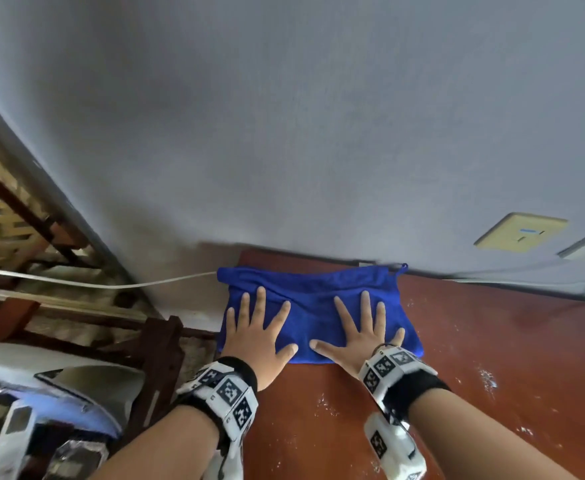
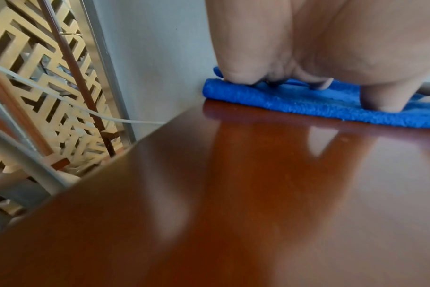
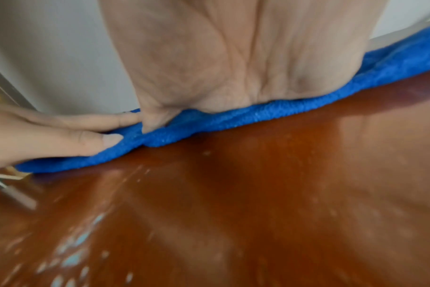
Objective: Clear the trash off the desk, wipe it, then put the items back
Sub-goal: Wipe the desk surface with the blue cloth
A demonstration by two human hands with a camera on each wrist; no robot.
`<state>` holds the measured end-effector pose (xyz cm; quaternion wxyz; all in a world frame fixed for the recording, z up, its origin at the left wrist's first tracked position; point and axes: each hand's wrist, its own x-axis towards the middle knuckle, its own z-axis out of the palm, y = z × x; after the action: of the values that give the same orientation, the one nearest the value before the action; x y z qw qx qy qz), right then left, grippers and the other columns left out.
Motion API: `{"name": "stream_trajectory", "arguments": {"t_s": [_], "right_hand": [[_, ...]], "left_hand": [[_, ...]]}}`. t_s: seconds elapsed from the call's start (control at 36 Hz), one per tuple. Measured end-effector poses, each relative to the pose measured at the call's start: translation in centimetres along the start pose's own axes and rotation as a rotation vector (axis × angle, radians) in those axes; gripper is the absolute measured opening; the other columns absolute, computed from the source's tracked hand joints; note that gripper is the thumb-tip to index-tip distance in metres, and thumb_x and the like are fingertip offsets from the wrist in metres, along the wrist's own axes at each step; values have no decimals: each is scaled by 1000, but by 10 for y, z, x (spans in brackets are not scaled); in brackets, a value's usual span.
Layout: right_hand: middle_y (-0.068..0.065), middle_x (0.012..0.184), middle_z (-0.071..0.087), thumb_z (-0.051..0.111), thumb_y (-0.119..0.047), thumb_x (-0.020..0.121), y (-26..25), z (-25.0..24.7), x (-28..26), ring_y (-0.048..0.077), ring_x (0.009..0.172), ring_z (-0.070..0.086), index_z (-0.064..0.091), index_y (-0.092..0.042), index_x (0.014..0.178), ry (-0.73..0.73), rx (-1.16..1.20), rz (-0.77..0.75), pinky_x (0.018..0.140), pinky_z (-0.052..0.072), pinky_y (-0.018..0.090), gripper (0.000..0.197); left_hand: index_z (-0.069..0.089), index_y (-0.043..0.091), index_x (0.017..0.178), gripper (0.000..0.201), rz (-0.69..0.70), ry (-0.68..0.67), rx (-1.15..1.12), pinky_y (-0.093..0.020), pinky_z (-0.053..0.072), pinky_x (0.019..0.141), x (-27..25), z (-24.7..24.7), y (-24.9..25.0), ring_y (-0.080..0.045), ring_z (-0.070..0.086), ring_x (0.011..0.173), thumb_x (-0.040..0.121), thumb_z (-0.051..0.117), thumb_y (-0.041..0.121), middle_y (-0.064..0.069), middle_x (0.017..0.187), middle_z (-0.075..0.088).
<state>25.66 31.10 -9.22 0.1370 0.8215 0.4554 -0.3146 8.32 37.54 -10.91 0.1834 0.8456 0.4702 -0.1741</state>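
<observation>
Grey wall, lattice screen at left

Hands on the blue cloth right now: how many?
2. The left hand lies flat on the left half of the blue cloth, the right hand flat on its right half, fingers spread, at the desk's far-left corner.

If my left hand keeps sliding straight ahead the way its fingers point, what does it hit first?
Probably the grey wall. The left hand lies flat on the blue cloth, whose far edge sits near the wall; the exact gap is unclear.
</observation>
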Motion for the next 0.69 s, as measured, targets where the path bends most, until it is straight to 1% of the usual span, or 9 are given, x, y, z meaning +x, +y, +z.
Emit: {"name": "stream_trajectory", "arguments": {"t_s": [0.17,0.39,0.47,0.53,0.61,0.69], "right_hand": [[-6,144,-46,32,-90,67,1,-7,15,26,136,-37,-23,-52,138,-6,20,28,107,-13,64,98],[-6,145,-45,29,-92,65,0,-16,30,27,137,-36,-25,-52,138,8,20,47,107,-11,65,98],[-5,145,-45,29,-92,64,1,-17,34,28,137,-36,-24,-52,138,27,24,47,107,-11,65,99],[-6,146,-44,29,-92,64,0,-16,33,27,137,-36,-23,-53,138,41,30,43,106,-12,65,99],[-6,147,-42,29,-92,66,-2,-17,30,27,138,-35,-23,-52,139,46,32,42,107,-12,64,98],[-5,148,-41,27,-91,67,-3,-17,22,27,139,-32,-24,-51,139,33,21,55,109,-9,64,96]], "left_hand": [[-14,42,148,75,36,-4,-12,-50,-11,116,21,-9,-5,-32,-26,143,92,32,64,-6,152,-36],[-16,45,146,75,25,-1,-66,-51,-15,115,38,-11,-4,-30,-31,141,91,30,66,-2,150,-39],[-14,45,146,74,26,22,-95,-50,-16,114,40,-12,-4,-28,-29,142,92,32,64,-1,151,-37],[-6,44,148,70,45,70,-143,-47,-13,115,37,-12,-6,-26,-24,144,94,35,59,0,155,-30],[13,40,150,60,72,154,-266,-43,-6,118,26,-15,-12,-21,-10,148,97,39,46,0,161,-11],[24,38,148,54,123,129,-316,-44,1,119,6,-18,-18,-19,-4,148,98,41,41,1,161,4]]}}
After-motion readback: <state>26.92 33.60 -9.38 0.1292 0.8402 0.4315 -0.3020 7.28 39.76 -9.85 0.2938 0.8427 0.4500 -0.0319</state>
